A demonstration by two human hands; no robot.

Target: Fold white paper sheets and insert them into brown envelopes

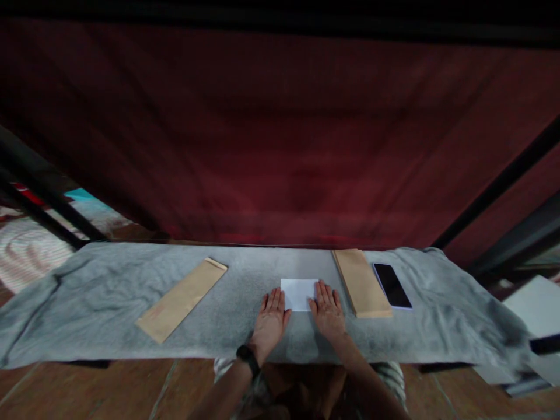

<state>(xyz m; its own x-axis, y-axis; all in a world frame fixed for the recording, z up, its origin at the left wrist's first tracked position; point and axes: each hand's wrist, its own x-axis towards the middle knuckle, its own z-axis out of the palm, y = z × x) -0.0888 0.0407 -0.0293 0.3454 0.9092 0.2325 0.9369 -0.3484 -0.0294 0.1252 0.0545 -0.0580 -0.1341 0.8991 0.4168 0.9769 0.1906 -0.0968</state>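
Note:
A small white sheet of paper (298, 294) lies flat on the grey cloth in front of me. Resting on its left edge is my left hand (272, 318), palm down with the fingers stretched out; a black band circles that wrist. My right hand (328, 310) lies flat at the paper's right edge, fingers extended. To the right sits a stack of brown paper envelopes (364, 283). One more brown envelope (181, 300) lies slantwise on the left, its narrow flap end pointing away from me.
The grey cloth (245, 332) covers a long, narrow surface. A phone (392, 286) with a dark screen lies right of the stack. Behind hangs a dark red curtain (297, 151) between dark bars. Tiled floor (131, 391) shows below, and a white object (536, 309) stands at far right.

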